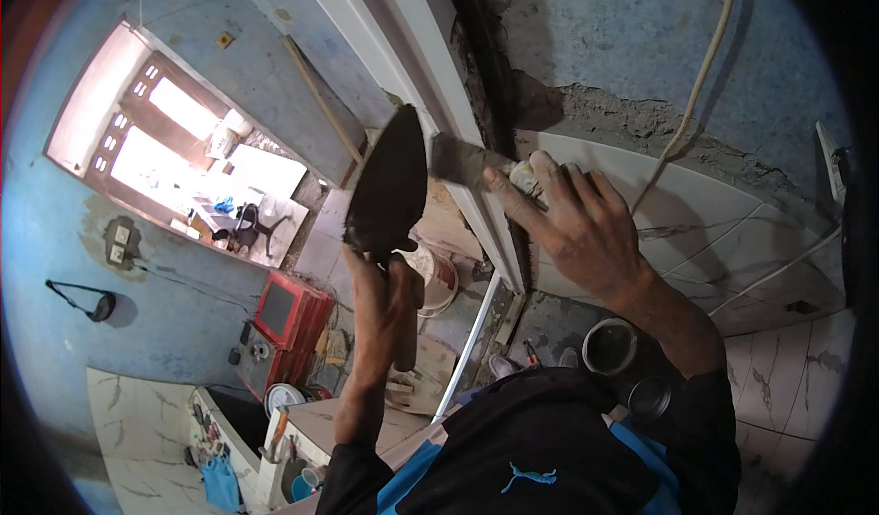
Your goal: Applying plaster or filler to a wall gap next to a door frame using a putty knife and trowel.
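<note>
My left hand (374, 300) is closed around the handle of a pointed trowel (388, 181), its dark blade raised. My right hand (591, 227) grips a putty knife (462, 160); a whitish lump of handle shows between thumb and fingers. The putty knife's flat, smeared blade lies across or just in front of the white door frame (430, 66); whether it touches I cannot tell. The trowel blade is just left of it, a small gap apart. Rough grey mortar (604, 112) runs along the wall above the marbled tiles (668, 204), right of the frame.
Below my right forearm stands a bucket (609, 346) with a dark inside. A white bucket (435, 277) is beyond the frame, behind my left hand. A red box-like unit (293, 327) stands at left. A pale cable (700, 85) hangs down the right wall.
</note>
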A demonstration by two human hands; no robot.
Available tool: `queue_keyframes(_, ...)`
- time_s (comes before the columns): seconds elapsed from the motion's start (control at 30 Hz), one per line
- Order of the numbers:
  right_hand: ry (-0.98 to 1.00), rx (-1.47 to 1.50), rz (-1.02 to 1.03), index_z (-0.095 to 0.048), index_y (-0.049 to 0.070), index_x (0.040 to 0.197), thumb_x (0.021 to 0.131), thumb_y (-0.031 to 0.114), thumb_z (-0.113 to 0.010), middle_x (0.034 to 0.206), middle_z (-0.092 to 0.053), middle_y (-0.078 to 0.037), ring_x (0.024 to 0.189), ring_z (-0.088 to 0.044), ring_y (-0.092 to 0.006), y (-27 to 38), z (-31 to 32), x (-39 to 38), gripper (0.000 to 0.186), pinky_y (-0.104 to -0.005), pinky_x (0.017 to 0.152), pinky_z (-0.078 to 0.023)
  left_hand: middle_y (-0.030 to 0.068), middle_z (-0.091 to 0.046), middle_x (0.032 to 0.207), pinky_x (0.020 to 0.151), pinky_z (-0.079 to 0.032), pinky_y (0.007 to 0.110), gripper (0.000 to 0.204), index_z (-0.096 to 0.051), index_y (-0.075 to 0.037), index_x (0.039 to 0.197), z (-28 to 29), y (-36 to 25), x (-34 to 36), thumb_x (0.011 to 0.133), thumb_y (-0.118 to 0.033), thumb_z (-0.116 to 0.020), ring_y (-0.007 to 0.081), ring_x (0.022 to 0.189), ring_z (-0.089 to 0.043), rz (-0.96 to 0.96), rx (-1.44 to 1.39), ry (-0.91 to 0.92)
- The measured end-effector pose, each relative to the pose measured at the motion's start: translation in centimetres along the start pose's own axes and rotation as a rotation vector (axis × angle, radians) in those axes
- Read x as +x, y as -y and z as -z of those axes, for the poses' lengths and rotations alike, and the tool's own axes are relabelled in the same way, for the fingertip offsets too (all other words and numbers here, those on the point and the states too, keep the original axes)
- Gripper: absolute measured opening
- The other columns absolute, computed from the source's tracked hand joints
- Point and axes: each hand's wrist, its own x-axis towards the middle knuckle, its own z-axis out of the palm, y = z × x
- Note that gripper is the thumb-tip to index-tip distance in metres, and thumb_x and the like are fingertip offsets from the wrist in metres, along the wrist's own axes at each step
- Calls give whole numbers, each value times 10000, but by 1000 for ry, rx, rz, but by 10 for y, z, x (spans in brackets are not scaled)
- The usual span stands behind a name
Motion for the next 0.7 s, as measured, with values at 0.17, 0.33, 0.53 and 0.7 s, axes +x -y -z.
queue_keyframes(0.17, 28, 448, -270, -550, 75, 1276, 852, 91, -598, 958, -571, -145, 847, -604, -234, 0, -18, -26, 427, -348, 742, -515, 126, -523, 939, 453, -416, 246, 295, -302, -4, 1204, 1, -16, 0, 920, -4, -384, 104, 505, -471, -111, -143, 2)
queue_keyframes(0.33, -63, 1315, -865, -557, 29, 1215, 943, 188, -540, 878, -568, -124, 777, -590, -173, 32, -22, -28, 316, -322, 606, -517, 139, -535, 1016, 562, -526, 322, 320, -328, -11, 1244, 5, -33, 35, 937, -73, -390, 215, 656, -630, -271, -85, -113)
queue_keyframes(0.53, -405, 2086, -1160, -483, 23, 1160, 954, 199, -454, 939, -532, -79, 788, -605, -160, 55, -34, 18, 273, -307, 579, -575, 200, -500, 1125, 934, -507, 439, 476, -189, -7, 1365, -1, -63, 80, 935, -58, -388, 365, 1053, -599, -456, -208, -29)
queue_keyframes(0.7, -536, 1841, -1130, -368, 14, 1357, 969, 186, -491, 1007, -522, -129, 784, -584, -184, 81, -54, 47, 442, -309, 693, -514, 192, -501, 1136, 994, -464, 482, 414, -259, 40, 1321, -6, -78, 107, 938, -60, -380, 375, 1139, -549, -503, -215, 20)
